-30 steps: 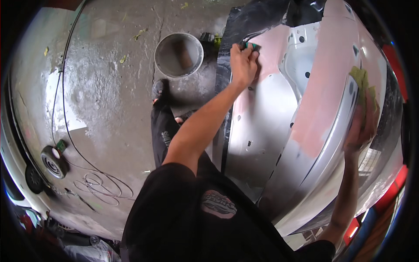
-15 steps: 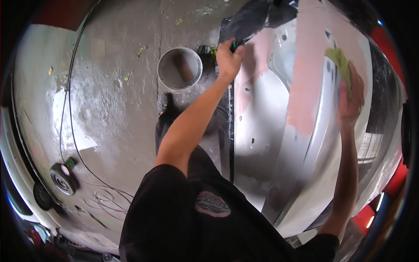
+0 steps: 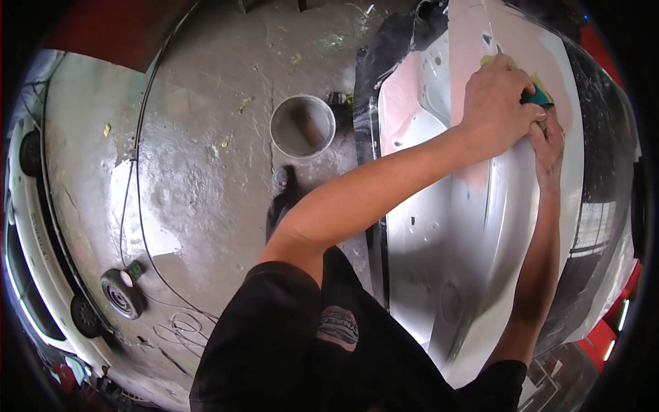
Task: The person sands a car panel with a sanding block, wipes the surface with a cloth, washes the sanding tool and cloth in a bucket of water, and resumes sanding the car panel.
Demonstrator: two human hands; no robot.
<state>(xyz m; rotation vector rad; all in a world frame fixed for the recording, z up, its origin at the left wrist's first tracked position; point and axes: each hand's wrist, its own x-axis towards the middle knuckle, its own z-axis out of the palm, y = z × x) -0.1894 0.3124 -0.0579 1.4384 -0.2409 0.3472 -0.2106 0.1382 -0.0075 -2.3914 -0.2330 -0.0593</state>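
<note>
My two hands meet over a pale car body panel (image 3: 473, 226) with pink patches. Between them is a small dark teal block (image 3: 539, 96), with yellow-green sandpaper (image 3: 489, 60) showing around the fingers. My left hand (image 3: 498, 103) reaches across from the left, its fingers curled over the sandpaper and its thumb near the block. Just below the block, my right hand (image 3: 548, 147) is closed, its fingertips against the block and the sandpaper. My fingers hide part of both, so I cannot tell how they fit together.
A round bucket (image 3: 274, 137) stands on the wet grey floor (image 3: 206, 165), left of the panel. Cables (image 3: 139, 185) run across the floor to a small wheel (image 3: 122, 294). A white car (image 3: 51, 275) is at the far left. Dark sheeting (image 3: 580, 137) borders the panel's right side.
My left hand has swung right from the panel's left edge, bringing the teal block to my right hand and the sandpaper. The view has shifted slightly.
</note>
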